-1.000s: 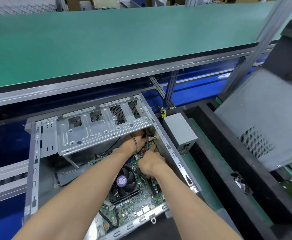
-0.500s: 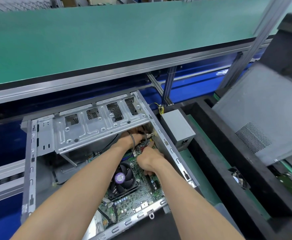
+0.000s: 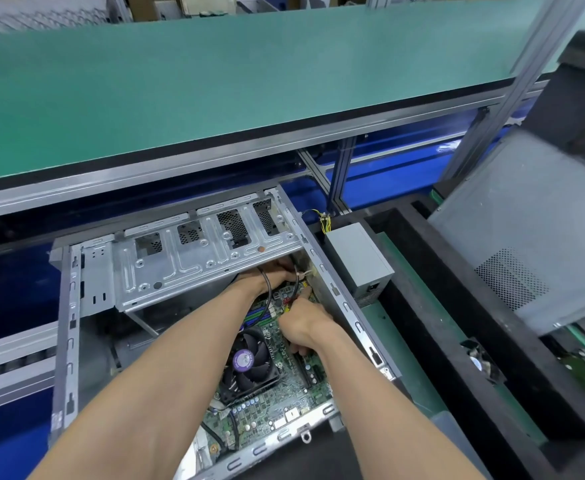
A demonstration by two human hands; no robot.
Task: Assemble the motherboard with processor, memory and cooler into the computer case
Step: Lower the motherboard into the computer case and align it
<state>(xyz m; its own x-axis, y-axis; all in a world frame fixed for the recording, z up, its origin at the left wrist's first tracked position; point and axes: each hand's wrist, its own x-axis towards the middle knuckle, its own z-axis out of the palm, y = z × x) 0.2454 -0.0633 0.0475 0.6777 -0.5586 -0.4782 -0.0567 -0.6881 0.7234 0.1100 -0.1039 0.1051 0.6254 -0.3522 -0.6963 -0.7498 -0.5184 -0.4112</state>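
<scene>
We are reaching both hands into the case (image 3: 66, 341), lower centre of frame, where the board (image 3: 270, 407) is lying with its cooler (image 3: 249, 362). Left hand (image 3: 273, 277) is gripping a black cable (image 3: 268, 289) under the drive cage (image 3: 194, 261); right hand (image 3: 305, 323) is curling, its grasp hidden.

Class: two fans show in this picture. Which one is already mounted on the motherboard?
The cooler fan with the purple hub label, inside the case. The other fan lies loose outside.

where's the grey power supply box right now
In the head view the grey power supply box sits outside the computer case, just off its right wall, on the right of the frame. Yellow wires stick out of its far end.
</scene>
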